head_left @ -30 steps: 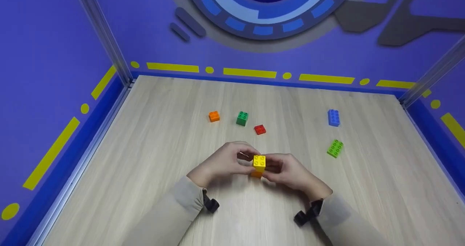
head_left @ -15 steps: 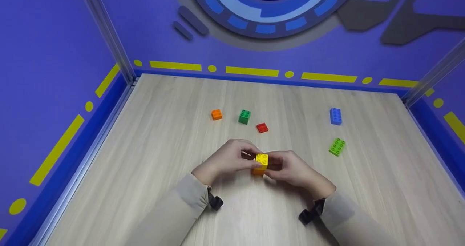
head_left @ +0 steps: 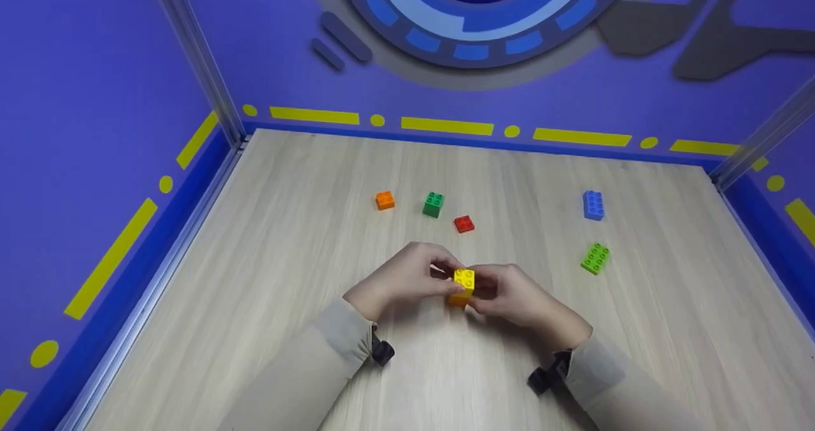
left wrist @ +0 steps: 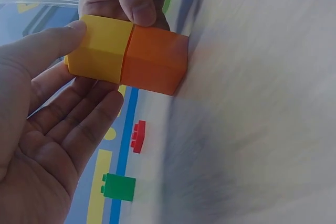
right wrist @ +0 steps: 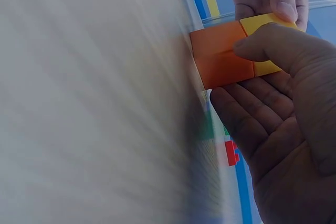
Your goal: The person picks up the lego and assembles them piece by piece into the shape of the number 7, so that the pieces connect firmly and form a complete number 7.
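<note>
A yellow brick (head_left: pixel 465 277) sits on top of an orange brick (head_left: pixel 457 302), the two stacked upright at the middle of the table. My left hand (head_left: pixel 411 275) pinches the yellow brick, its thumb on the near side. From the right, my right hand (head_left: pixel 514 294) holds the stack; in the right wrist view its thumb presses the orange brick (right wrist: pixel 218 59) close to the seam. Both bricks look flush in the left wrist view, where the yellow brick (left wrist: pixel 101 48) meets the orange brick (left wrist: pixel 155 59) along a thin line. Fingers hide the stack's far side.
Beyond the hands lie a small orange brick (head_left: pixel 384 200), a green brick (head_left: pixel 433 205) and a flat red brick (head_left: pixel 464 224). To the right are a blue brick (head_left: pixel 593 205) and a lime green brick (head_left: pixel 595 258). Blue walls (head_left: pixel 446 100) border the wooden table (head_left: pixel 286 227).
My left thumb has shifted from the stack's left edge onto the near side of the yellow brick. The head view has turned slightly left; the loose bricks have stayed put.
</note>
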The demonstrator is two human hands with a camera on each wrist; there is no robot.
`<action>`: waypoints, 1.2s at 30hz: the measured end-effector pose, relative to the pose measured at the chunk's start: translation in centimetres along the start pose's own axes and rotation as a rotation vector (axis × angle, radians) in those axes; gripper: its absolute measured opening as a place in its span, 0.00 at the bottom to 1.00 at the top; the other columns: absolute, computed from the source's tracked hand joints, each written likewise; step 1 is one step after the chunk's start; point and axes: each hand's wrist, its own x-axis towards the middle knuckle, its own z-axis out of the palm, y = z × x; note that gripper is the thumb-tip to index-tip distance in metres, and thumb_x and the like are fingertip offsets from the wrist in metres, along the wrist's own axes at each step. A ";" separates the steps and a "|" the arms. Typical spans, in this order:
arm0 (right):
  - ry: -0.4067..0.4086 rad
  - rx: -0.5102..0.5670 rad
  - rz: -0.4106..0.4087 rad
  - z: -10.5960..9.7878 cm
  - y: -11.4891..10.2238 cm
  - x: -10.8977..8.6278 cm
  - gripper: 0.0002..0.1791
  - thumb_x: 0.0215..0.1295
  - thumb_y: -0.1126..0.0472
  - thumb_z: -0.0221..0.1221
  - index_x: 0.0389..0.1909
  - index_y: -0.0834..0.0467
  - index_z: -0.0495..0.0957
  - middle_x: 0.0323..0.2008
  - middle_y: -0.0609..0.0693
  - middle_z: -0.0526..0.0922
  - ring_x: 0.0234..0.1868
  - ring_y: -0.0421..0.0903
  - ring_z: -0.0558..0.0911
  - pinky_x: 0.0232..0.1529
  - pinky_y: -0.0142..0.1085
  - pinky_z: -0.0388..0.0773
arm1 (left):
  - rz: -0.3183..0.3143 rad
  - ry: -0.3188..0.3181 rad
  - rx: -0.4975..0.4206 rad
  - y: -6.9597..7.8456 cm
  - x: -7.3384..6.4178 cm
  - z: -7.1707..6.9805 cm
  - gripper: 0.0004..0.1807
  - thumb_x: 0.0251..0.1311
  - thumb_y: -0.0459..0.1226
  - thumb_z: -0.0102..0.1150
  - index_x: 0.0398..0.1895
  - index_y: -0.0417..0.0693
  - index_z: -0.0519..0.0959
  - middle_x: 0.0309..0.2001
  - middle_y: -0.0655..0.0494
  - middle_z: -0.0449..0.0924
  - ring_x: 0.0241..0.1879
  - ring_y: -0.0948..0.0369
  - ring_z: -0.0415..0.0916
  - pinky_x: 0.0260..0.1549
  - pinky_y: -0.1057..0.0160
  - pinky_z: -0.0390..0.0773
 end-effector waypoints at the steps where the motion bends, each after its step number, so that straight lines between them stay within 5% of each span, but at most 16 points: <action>1: -0.001 -0.007 0.002 0.0 0.0 0.0 0.24 0.64 0.62 0.71 0.62 0.47 0.82 0.56 0.41 0.87 0.57 0.40 0.86 0.62 0.38 0.82 | -0.002 -0.001 -0.003 0.0 0.0 0.0 0.15 0.61 0.43 0.75 0.51 0.56 0.88 0.47 0.65 0.87 0.50 0.63 0.84 0.56 0.63 0.84; 8: 0.003 -0.035 0.006 -0.5 -0.4 -0.2 0.23 0.64 0.50 0.72 0.60 0.38 0.82 0.56 0.35 0.87 0.57 0.37 0.85 0.64 0.39 0.81 | -0.006 0.002 0.012 0.1 0.1 0.3 0.16 0.62 0.43 0.74 0.52 0.55 0.87 0.48 0.64 0.87 0.51 0.64 0.84 0.58 0.65 0.82; 16: 0.131 -0.041 0.057 -1.0 -1.3 -0.7 0.21 0.59 0.38 0.72 0.53 0.37 0.86 0.51 0.37 0.89 0.52 0.40 0.88 0.59 0.38 0.84 | -0.010 0.013 -0.019 -0.2 0.1 0.4 0.16 0.61 0.44 0.75 0.51 0.57 0.87 0.47 0.66 0.86 0.51 0.63 0.84 0.58 0.64 0.82; 26: 0.186 0.173 0.117 0.2 -1.5 -0.8 0.19 0.59 0.49 0.75 0.51 0.47 0.87 0.49 0.47 0.90 0.50 0.46 0.88 0.52 0.31 0.85 | -0.044 0.049 -0.123 -0.8 -0.2 1.0 0.15 0.57 0.46 0.77 0.48 0.62 0.88 0.47 0.68 0.87 0.51 0.69 0.83 0.60 0.60 0.82; 36: 0.200 0.101 0.106 0.4 -1.9 -1.2 0.19 0.62 0.47 0.73 0.53 0.40 0.86 0.51 0.42 0.88 0.52 0.44 0.86 0.55 0.31 0.83 | -0.061 0.046 -0.183 -0.5 -0.7 1.5 0.17 0.61 0.44 0.75 0.52 0.57 0.86 0.52 0.63 0.84 0.56 0.65 0.81 0.62 0.56 0.82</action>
